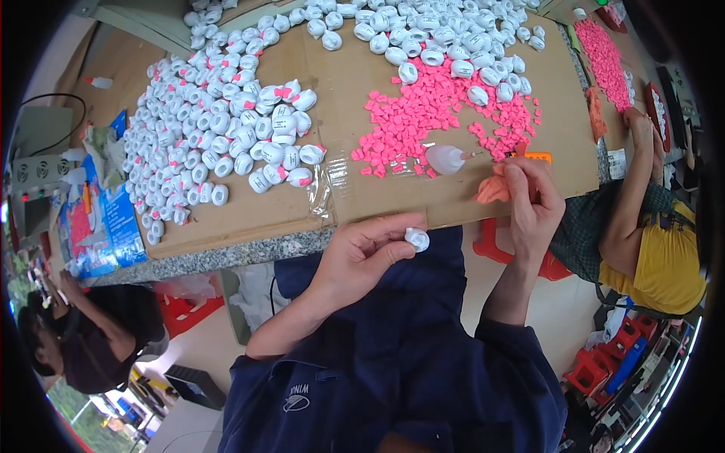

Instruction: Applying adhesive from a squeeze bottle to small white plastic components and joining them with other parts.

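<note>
My left hand (362, 253), in front of the table's near edge, pinches a small white rounded plastic piece (417, 240) between thumb and fingers. Over the table edge to the right, my right hand (535, 198) is closed in a pinch on a crumpled orange cloth (493, 189). Just beyond the cloth lies a translucent squeeze bottle (445, 159) with a thin nozzle pointing right. Behind it spreads a heap of small pink bow-shaped pieces (408, 113). An orange object (538, 156) is partly hidden behind my right hand.
At the left lie many white pieces (219, 124), several with pink bows; more white pieces (453, 34) are heaped at the back. Cardboard (340, 185) covers the granite-edged table. One person (649, 257) in yellow sits at the right, another (98, 332) at the left. Red stools (612, 347) stand behind.
</note>
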A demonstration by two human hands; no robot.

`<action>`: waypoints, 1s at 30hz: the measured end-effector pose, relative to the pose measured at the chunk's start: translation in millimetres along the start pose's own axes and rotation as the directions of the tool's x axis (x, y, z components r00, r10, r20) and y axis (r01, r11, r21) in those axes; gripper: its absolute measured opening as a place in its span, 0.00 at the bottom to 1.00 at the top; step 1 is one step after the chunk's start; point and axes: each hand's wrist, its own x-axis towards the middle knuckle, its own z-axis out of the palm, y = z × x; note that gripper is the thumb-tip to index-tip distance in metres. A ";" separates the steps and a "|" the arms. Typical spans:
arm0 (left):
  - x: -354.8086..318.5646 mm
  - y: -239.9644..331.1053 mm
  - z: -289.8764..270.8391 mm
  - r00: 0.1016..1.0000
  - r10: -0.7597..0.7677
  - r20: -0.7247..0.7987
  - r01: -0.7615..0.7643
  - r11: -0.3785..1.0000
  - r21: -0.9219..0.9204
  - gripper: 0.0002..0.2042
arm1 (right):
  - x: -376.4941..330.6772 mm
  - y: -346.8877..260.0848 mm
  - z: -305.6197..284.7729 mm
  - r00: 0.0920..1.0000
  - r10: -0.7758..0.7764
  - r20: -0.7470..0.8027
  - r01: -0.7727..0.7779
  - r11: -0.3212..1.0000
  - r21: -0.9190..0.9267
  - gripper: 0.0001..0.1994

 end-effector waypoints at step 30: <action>4.0 -0.9 -3.0 0.990 0.023 -0.137 -0.049 0.980 -0.192 0.16 | 57.9 1.4 24.3 0.904 -0.306 0.298 0.421 0.757 -0.500 0.04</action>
